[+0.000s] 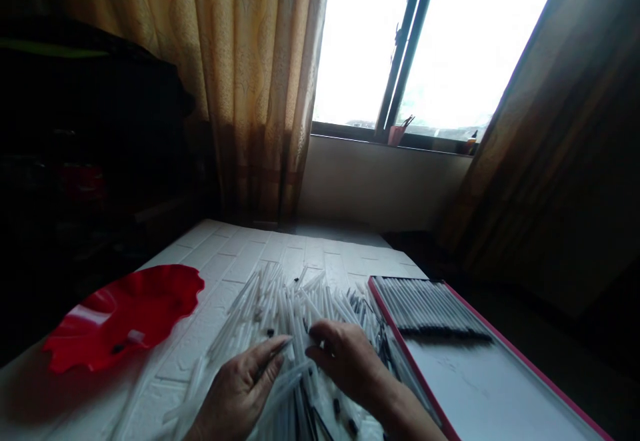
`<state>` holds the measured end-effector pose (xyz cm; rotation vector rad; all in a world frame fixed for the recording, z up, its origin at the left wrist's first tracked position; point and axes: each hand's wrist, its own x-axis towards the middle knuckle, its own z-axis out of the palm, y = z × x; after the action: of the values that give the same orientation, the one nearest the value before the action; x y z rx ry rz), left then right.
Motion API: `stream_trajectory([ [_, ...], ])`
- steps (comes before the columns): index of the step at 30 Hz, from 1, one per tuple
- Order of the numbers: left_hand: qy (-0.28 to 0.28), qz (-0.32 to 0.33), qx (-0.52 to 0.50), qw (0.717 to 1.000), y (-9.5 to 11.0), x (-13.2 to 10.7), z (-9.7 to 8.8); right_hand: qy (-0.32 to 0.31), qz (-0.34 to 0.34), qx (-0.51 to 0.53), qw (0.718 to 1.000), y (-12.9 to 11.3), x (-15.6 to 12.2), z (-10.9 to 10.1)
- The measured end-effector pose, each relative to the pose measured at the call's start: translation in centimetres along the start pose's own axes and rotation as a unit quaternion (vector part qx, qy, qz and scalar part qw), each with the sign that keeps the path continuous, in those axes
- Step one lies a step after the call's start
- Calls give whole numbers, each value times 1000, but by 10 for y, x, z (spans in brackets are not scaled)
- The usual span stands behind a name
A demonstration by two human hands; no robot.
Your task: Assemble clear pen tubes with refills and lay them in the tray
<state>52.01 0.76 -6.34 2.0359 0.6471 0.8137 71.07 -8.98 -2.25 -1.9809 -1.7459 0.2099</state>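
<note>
A big heap of clear pen tubes (280, 314) and thin black refills lies on the white brick-patterned table (220, 261). My left hand (240, 387) rests on the near side of the heap, fingers curled around a clear tube. My right hand (350, 361) lies palm down on the heap just right of it, fingertips pinched together over the tubes; what they hold is hidden. To the right, a white board with a red rim (500, 374) carries a neat row of dark-tipped pens (430, 307).
A red wavy-edged plastic dish (125, 314) sits at the left of the table with a small piece in it. Behind are a beige curtain (245, 81), a bright window (430, 41) with a small pot on its sill, and dark furniture at left.
</note>
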Motion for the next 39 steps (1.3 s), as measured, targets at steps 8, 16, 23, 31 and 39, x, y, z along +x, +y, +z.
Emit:
stream_trajectory([
  [8,-64,102,82,989,9,-5,3,7,58,425,903,19,-20,17],
  [16,-50,144,127,980,11,-6,4,13,25,402,915,17,-22,10],
  [23,-68,144,143,977,14,-9,5,22,6,338,941,11,-24,10],
  [31,-113,174,191,959,18,-9,8,-158,91,421,888,16,-33,8],
  [39,-108,200,205,952,15,-19,13,-122,128,464,868,13,-46,28],
])
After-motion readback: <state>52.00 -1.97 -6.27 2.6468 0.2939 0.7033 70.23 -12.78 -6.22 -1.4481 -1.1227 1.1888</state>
